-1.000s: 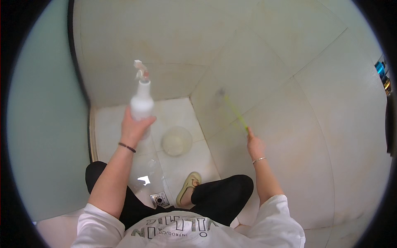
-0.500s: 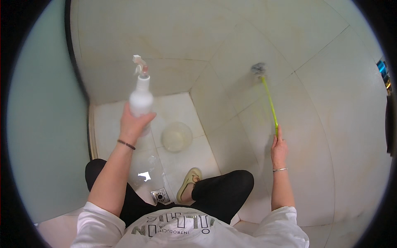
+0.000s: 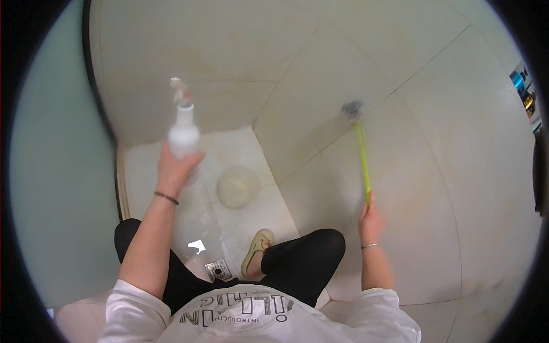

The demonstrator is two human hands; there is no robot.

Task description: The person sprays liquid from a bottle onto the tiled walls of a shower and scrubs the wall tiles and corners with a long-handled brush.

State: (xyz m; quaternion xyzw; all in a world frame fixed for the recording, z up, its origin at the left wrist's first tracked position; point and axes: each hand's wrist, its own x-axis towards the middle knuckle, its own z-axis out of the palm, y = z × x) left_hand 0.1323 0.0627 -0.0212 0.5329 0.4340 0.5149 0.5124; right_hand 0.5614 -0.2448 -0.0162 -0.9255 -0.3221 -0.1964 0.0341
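A white spray bottle [image 3: 184, 137] stands upright in my left hand [image 3: 176, 169], whose fingers wrap round its lower body. Its trigger head, white with a reddish part, points up and is slightly blurred. Out to the right, my right hand [image 3: 370, 224] is closed round the lower end of a long yellow-green handle. That handle belongs to a scrubbing brush [image 3: 365, 157] with a round grey head, which is at the tiled wall [image 3: 417, 154] and smeared by motion. A shadow falls on the tiles beside the head.
A translucent round basin [image 3: 237, 187] sits on the white floor tiles [image 3: 274, 214]. Nearer my feet is a square metal floor drain [image 3: 218, 271], by a wet shiny patch. A frosted glass panel [image 3: 63, 171] closes off the left. Several bottles [image 3: 523, 91] stand at the far right edge.
The brush head has moved down the wall, and my right hand has come lower and a little left with it. The view has shifted slightly; the spray bottle remains in my left hand.
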